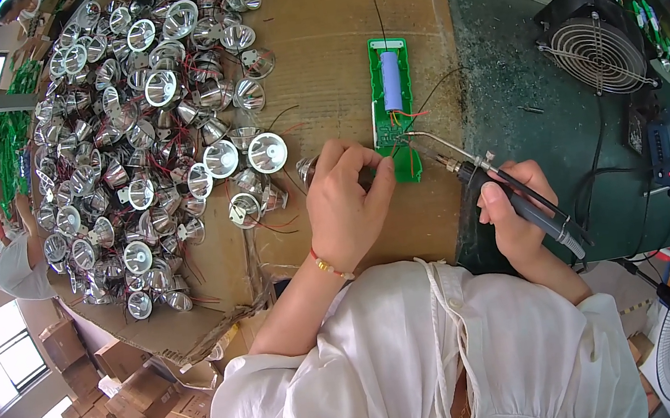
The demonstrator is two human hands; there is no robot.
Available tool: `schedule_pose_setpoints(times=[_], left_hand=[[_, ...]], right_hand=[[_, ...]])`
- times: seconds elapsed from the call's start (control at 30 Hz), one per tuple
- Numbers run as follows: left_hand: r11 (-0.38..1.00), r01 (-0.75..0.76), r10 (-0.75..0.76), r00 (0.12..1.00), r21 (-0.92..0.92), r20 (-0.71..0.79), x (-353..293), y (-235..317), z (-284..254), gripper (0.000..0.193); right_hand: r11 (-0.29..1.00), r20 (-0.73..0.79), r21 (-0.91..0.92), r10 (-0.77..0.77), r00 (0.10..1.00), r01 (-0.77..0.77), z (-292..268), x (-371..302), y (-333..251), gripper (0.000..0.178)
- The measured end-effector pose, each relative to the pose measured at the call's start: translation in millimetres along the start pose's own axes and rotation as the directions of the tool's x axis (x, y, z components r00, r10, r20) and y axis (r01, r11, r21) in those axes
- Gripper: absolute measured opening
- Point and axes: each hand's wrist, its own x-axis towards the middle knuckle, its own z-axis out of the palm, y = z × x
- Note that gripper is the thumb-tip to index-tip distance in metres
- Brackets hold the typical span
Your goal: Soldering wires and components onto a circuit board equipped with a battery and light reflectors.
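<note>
My left hand [348, 199] is closed, with a silver lamp reflector [306, 170] showing partly past its fingers. Most of that reflector is hidden by the hand. Just right of the fingertips lies a green plastic housing [416, 166], holding a purple cylindrical battery [391, 83] and a small green circuit board [390, 136] with thin red and black wires. In my right hand [518, 210] is a soldering iron [473, 176] with a thin metal feed tube [447, 143] along it. Its tip points left, at the circuit board end of the housing.
A large heap of silver reflectors [160, 88] with wires covers the left of the cardboard-topped table [315, 59]. On the right stand a black fan with a wire guard [598, 56] and a blue box-shaped device [664, 153]. Another person [17, 268] is at far left, near stacked cartons [136, 400].
</note>
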Motion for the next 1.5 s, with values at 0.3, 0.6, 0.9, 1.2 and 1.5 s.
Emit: schedule_pose_setpoints(times=[0.3, 0.6, 0.9, 1.2, 1.5], left_hand=[[1.0, 0.025, -0.025, 1.0, -0.017, -0.005, 2, 0, 2, 0.011], [0.996, 0.078, -0.078, 0.997, -0.039, 0.013, 1, 1, 1, 0.012], [0.869, -0.299, 0.331, 0.943, 0.394, -0.013, -1, 3, -1, 0.031], [0.691, -0.416, 0.502, 0.864, 0.591, 0.021, -3, 1, 15, 0.014], [0.999, -0.011, 0.012, 1.0, -0.042, 0.012, -2, 0, 0, 0.009]], right_hand=[[0.994, -0.036, 0.066, 0.086, 0.996, -0.084, 2, -3, 1, 0.017], [0.991, -0.095, 0.128, 0.05, 0.994, -0.038, -3, -4, 1, 0.015], [0.992, -0.056, 0.123, 0.036, 0.998, -0.029, -5, -2, 0, 0.013], [0.995, -0.041, 0.094, 0.025, 0.999, -0.021, -6, 0, -2, 0.012], [0.993, -0.01, 0.113, 0.024, 1.0, -0.023, -4, -1, -2, 0.014]])
